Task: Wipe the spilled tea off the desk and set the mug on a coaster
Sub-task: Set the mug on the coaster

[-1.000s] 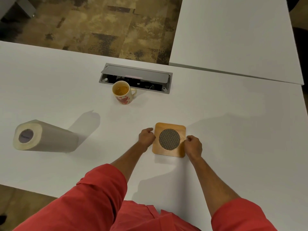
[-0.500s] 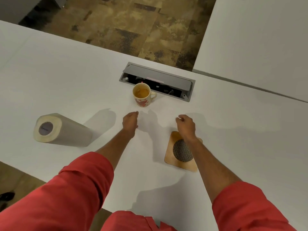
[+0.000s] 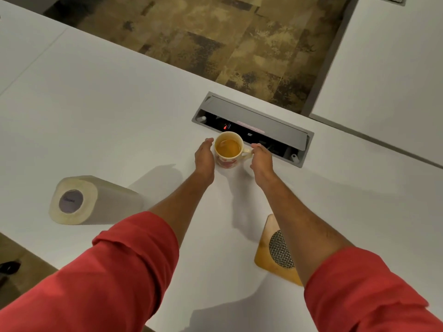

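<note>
Head view, sole camera. The square wooden coaster with a round woven-mesh centre (image 3: 273, 248) lies flat near the desk's front edge, its right portion hidden under the right forearm, so its full outline cannot be made out. The white ceramic mug with red pattern (image 3: 229, 153) stands upright on the white desk (image 3: 107, 111), well apart from the coaster and just in front of the grey recessed cable box with raised lid (image 3: 254, 127); its long axis is vertical, mouth up, amber tea visible inside, handle pointing right toward the right hand (image 3: 262, 161). That hand's fingertips cover the handle's outer end; whether they grip it cannot be told. The left hand (image 3: 203, 156) sits beside the mug's left wall, fingers straight and released, contact with the wall uncertain. Any spill on the desk is not discernible. The cream paper-towel roll (image 3: 79, 200) lies on its side at left, its core facing the camera. Red sleeves (image 3: 115, 279) are cut off by the lower frame edge.
</note>
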